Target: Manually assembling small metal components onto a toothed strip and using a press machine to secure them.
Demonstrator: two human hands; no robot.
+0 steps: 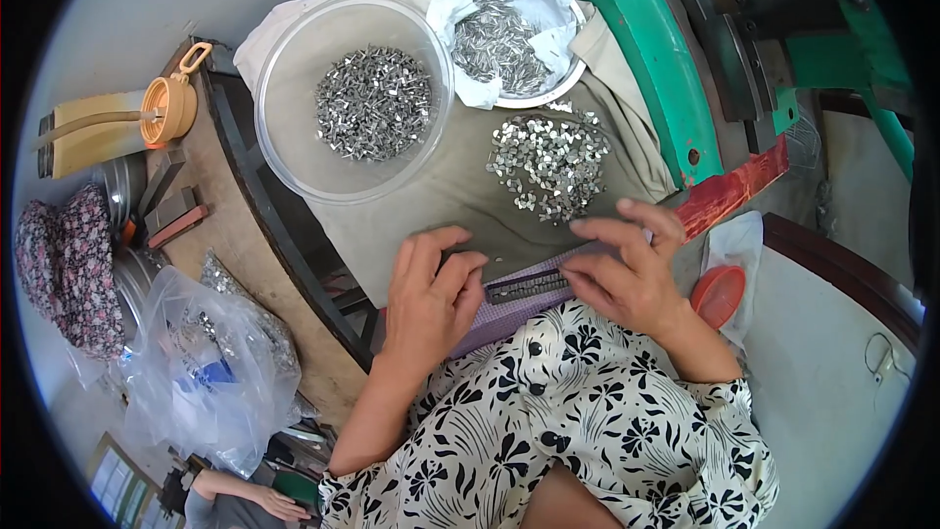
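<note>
A narrow dark strip (529,286) lined with small metal pieces lies between my hands, over a purple cloth (480,325) at the table's near edge. My left hand (431,289) is beside its left end, fingers bent and apart, with nothing visible in them. At the other end, the thumb and a finger of my right hand (632,269) close on the strip while its other fingers are raised. Just beyond the right hand, a loose pile of small shiny metal pieces (548,165) rests on the olive-grey cloth (431,206). One tiny piece lies near my left fingertips.
A clear tub (262,127) and a cloth-lined bowl (578,69) hold metal parts. Green machinery (636,49) borders the right, above a red dish (719,296). To the left are a plastic bag (215,382), an orange lid (168,110) and another person's hand (279,504).
</note>
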